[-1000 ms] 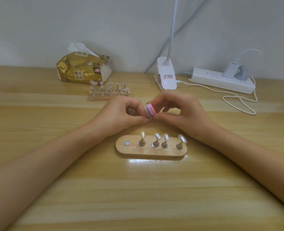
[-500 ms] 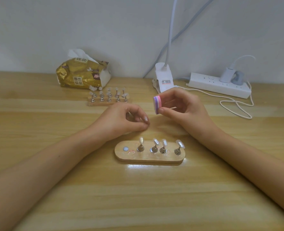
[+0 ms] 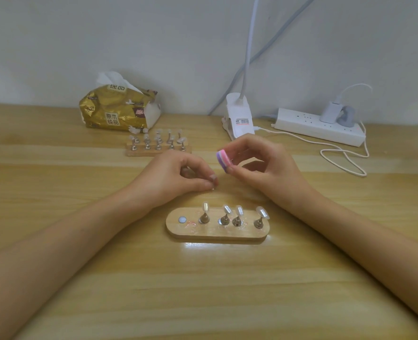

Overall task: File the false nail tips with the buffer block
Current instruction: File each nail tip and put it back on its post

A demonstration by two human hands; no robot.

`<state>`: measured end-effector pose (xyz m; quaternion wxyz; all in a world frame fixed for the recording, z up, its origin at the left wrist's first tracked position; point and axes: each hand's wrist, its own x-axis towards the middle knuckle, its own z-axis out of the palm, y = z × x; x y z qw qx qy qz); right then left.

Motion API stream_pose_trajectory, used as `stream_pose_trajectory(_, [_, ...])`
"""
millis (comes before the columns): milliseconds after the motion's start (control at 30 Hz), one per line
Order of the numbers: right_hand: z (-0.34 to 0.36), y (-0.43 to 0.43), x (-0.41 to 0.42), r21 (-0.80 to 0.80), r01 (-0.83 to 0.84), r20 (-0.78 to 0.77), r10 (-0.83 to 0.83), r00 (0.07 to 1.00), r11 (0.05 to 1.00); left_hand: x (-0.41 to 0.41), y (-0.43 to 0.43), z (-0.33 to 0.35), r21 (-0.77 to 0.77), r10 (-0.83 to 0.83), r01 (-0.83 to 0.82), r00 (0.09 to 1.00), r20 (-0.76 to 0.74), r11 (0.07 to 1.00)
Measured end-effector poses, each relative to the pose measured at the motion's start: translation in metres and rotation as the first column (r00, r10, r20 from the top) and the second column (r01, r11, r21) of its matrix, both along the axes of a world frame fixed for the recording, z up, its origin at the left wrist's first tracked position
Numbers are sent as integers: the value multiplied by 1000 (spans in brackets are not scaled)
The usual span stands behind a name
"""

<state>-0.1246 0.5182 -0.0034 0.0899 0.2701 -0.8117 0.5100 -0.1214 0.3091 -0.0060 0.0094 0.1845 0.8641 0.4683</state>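
From the head camera, the right hand (image 3: 264,165) sits just right of centre, thumb and fingers clamped on the edges of the buffer block (image 3: 223,160). This leaves its pink and purple bands and one broad face turned toward the other hand, which I take to be ready for rubbing. Just left of it but not touching, the left hand (image 3: 176,177) rests on the table (image 3: 203,290). Its thumb and forefinger are pinched together on a small piece (image 3: 213,188) that is too tiny to name for sure.

Below both hands lies the wooden stand (image 3: 217,235). Four nail tips (image 3: 227,209) stand upright on its metal pegs, lifted clear for easy reach. The magnet spot (image 3: 182,219) at its left end is bare, so the pinched piece is likely that peg's tip.

A second stand (image 3: 157,149) waits further back, in front of the tissue pack (image 3: 119,109).
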Motion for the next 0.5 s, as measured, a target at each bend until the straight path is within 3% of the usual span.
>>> stream_pose_trajectory(133, [-2, -3, 0, 120, -44, -161, 63, 985, 992, 1, 5, -3, -23, 43, -45, 998, -50, 999])
stream_pose_trajectory(267, [-4, -1, -4, 171, -73, -141, 98, 985, 983, 1, 5, -3, -21, 51, -52, 998, -49, 998])
stream_pose_trajectory(400, [-5, 1, -5, 81, -45, -181, 60, 982, 996, 2, 5, -3, -23, 65, -66, 997, -49, 998])
stream_pose_trajectory(500, [-6, 0, -5, 145, -79, -161, 103, 982, 986, 2, 5, -3, -26, 72, -73, 996, -60, 997])
